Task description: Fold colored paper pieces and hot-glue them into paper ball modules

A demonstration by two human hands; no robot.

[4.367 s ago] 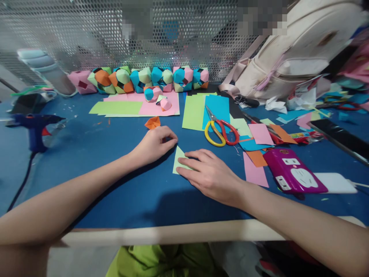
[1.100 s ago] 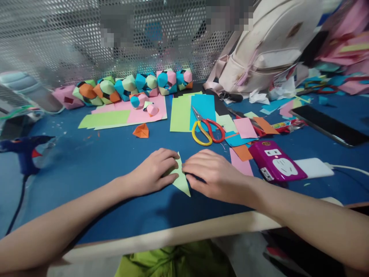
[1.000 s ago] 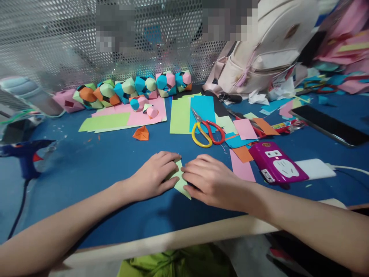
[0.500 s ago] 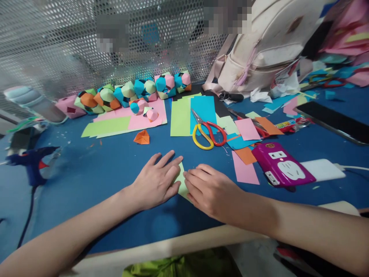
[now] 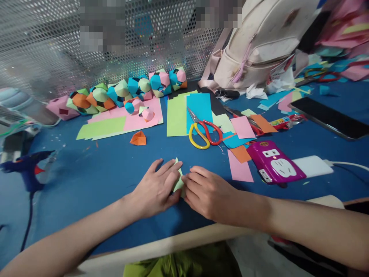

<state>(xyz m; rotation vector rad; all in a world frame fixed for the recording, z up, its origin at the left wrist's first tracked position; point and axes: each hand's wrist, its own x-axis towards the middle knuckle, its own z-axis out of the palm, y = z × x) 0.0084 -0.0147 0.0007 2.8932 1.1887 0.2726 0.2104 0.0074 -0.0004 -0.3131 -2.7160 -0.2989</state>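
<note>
The pale green paper on the blue table wants its edges aligned before firm creasing, left hand spread flat, pinning it, right hand curled, fingers together, against its side.

The glue gun is left of the folded paper, and the phone is right. Behind the folded paper, scissors lie partly on sheets.
</note>
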